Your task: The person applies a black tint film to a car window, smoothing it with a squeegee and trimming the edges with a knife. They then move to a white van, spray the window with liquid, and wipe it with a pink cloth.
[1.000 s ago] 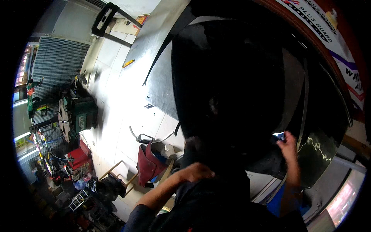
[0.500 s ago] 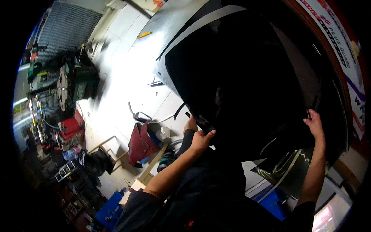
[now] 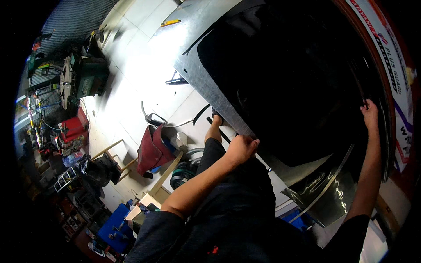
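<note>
A large black sheet (image 3: 285, 87) spreads over a metal-topped table (image 3: 206, 83), its surface too dark to show detail. At the sheet's near left border is my left hand (image 3: 242, 149), fingers curled in and thumb pressed forward; whatever they grip is hidden. Out to the right, my right hand (image 3: 370, 114) pinches the sheet close to its right side, arm stretched forward. Between my arms, a shiny dark translucent film (image 3: 324, 195) hangs at the near end, crossed by a narrow pale strip (image 3: 326, 182).
A yellow cutter knife (image 3: 171, 23) lies on the table's far left. Long printed boxes (image 3: 386, 57) line the right side. On the floor at left are a dark red sheet (image 3: 153, 149), a green-and-black machine (image 3: 180, 174), a red box (image 3: 74, 127) and a green bin (image 3: 93, 76).
The black sheet has gone from raised and close to me to lying flatter and farther right, baring more tabletop. My right hand has moved up and right; my left slightly right.
</note>
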A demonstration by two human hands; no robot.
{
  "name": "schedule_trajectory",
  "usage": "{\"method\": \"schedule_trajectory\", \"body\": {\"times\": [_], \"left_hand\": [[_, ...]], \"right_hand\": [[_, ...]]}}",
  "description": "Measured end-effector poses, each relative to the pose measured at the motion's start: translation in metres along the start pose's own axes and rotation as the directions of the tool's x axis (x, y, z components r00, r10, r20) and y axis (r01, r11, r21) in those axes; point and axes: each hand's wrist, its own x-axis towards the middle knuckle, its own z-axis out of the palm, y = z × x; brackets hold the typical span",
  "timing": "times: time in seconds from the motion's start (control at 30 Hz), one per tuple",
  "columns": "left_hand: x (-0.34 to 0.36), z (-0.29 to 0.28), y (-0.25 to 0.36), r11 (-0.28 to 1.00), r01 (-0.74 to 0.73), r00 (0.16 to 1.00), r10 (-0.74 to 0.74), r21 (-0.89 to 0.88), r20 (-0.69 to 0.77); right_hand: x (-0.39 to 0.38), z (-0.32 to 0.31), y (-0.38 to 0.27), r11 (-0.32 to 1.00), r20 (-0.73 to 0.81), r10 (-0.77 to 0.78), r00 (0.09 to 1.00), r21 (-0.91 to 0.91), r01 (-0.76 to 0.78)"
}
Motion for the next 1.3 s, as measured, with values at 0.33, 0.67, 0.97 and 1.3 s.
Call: {"method": "schedule_trajectory", "body": {"times": [0.33, 0.67, 0.97, 1.3], "left_hand": [[0.045, -0.23, 0.034, 0.914, -0.114, 0.8, 0.316, 0.389, -0.509], [0.175, -0.399, 0.145, 0.282, -0.239, 0.804, 0.594, 0.929, 0.027], [0.161, -0.367, 0.166, 0.283, -0.061, 0.909, 0.412, 0.957, -0.064], [0.171, -0.375, 0.151, 0.26, -0.072, 0.891, 0.45, 0.963, -0.055]], "right_hand": [[-0.083, 0.068, -0.205, 0.95, -0.068, -0.033, 0.997, 0.309, 0.053], [-0.117, 0.167, -0.47, 0.76, -0.181, -0.562, 0.807, 0.273, 0.59], [-0.102, 0.194, -0.531, 0.796, -0.111, -0.586, 0.802, 0.107, 0.596], [-0.099, 0.201, -0.553, 0.783, -0.119, -0.615, 0.78, 0.024, 0.621]]}}
